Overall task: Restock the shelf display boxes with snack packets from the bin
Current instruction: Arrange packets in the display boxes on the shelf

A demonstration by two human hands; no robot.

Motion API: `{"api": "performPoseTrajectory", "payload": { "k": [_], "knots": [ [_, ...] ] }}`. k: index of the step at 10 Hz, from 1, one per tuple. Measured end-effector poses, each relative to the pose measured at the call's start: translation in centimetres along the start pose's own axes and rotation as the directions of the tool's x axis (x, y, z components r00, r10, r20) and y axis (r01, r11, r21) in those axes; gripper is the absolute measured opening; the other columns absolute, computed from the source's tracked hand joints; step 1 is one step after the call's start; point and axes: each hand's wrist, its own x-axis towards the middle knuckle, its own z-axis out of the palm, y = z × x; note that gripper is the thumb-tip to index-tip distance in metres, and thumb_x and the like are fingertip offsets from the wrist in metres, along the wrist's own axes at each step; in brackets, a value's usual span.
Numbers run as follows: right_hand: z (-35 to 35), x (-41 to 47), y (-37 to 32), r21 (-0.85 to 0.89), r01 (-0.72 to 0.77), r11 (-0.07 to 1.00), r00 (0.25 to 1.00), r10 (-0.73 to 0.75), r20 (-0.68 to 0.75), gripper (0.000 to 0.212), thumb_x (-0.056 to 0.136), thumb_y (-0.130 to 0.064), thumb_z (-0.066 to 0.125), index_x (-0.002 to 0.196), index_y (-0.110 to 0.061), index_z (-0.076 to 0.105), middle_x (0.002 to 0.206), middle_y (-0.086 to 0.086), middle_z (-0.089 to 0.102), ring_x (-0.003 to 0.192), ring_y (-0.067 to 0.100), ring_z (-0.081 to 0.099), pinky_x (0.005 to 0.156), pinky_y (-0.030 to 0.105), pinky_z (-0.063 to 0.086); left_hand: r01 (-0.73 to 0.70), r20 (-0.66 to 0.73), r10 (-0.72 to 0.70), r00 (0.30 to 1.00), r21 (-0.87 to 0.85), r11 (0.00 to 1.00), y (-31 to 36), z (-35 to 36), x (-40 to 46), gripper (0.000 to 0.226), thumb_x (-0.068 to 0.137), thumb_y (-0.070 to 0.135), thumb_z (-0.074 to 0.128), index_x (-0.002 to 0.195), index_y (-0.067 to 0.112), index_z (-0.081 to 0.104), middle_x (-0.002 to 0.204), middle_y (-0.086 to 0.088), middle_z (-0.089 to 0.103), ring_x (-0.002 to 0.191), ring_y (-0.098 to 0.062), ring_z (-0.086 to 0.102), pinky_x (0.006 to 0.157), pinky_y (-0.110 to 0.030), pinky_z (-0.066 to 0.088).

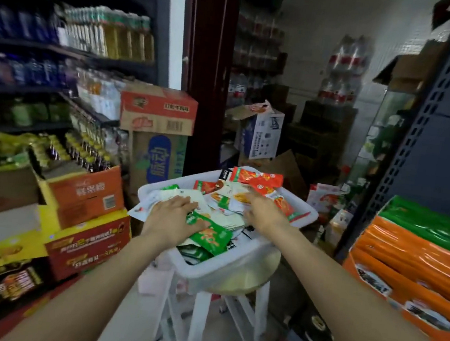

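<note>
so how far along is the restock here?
Early. Done: nothing visibly restocked. In hand: the left hand rests flat on packets, the right hand reaches into the pile; neither clearly holds one yet. Left: the white bin on its stool is heaped with snack packets.

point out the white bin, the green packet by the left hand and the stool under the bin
white bin [235,267], head view, near rim wall
green packet [212,237], head view, middle of its face
stool [197,329], head view, front leg

The blue panel on the tall carton [158,160] reads "脉动".
</note>
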Motion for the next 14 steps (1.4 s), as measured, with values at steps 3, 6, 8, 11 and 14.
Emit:
{"api": "performPoseTrajectory", "payload": {
  "k": [3, 6, 8, 11, 14],
  "knots": [
    [0.7, 1.2, -2.0, -0.457, 0.174, 0.872, 0.985, -0.161, 0.066, 0.039, 0.093, -0.001, 0.04, 0.132, -0.005, 0.041, 0.124, 0.017, 0.056, 0.114, 0.034, 0.053, 0.082, 0.038, 0.044, 0.023, -0.004, -0.023, 1.0, -0.01, 1.0, -0.3, 0.3, 0.2, 0.072, 0.085, 0.069, 0.039, 0.145, 0.028, 0.033, 0.155, 0.005, 0.024, 0.142, -0.017, 0.019, 0.114, -0.037, 0.015],
    [-0.2, 0.7, 0.2, -0.174, 0.146, 0.974, 0.984, -0.161, -0.074, 0.019, 0.094, -0.012, 0.047, 0.081, -0.016, 0.059, 0.086, 0.01, 0.063, 0.086, 0.029, 0.058, 0.064, 0.03, 0.033, 0.026, -0.004, -0.026, 1.0, 0.006, 1.0, -0.4, 0.4, 0.0, 0.072, 0.085, 0.069, 0.037, 0.145, 0.029, 0.032, 0.155, 0.005, 0.024, 0.142, -0.017, 0.018, 0.114, -0.038, 0.015],
    [-0.4, 0.7, -0.3, -0.266, 0.155, 0.951, 0.984, -0.172, -0.04, 0.019, 0.093, -0.007, 0.041, 0.107, -0.01, 0.053, 0.099, 0.013, 0.062, 0.09, 0.031, 0.059, 0.062, 0.033, 0.038, 0.029, 0.002, -0.029, 1.0, 0.01, 1.0, -0.2, 0.2, 0.0, 0.072, 0.086, 0.069, 0.037, 0.145, 0.029, 0.032, 0.155, 0.006, 0.024, 0.142, -0.017, 0.019, 0.114, -0.038, 0.015],
    [-0.4, 0.7, -0.8, -0.358, 0.154, 0.921, 0.976, -0.198, -0.087, 0.023, 0.095, -0.009, 0.037, 0.114, -0.005, 0.049, 0.098, 0.018, 0.065, 0.088, 0.035, 0.061, 0.063, 0.039, 0.041, 0.037, -0.016, -0.038, 0.999, -0.011, 0.999, -0.2, 0.3, 0.0, 0.072, 0.085, 0.069, 0.04, 0.144, 0.029, 0.033, 0.154, 0.006, 0.025, 0.142, -0.017, 0.02, 0.114, -0.038, 0.015],
    [-2.3, -4.3, -3.0, 0.058, 0.233, 0.971, 0.904, -0.194, -0.382, 0.008, 0.093, -0.014, 0.045, 0.086, -0.011, 0.043, 0.063, 0.008, 0.051, 0.061, 0.032, 0.055, 0.044, 0.028, 0.024, 0.019, -0.245, -0.109, 0.963, -0.342, 0.94, 2.9, -1.8, -1.7, 0.052, 0.095, 0.054, 0.034, 0.089, 0.014, 0.066, 0.1, -0.008, 0.065, 0.102, -0.025, 0.056, 0.083, -0.032, 0.038]
  ]
}}
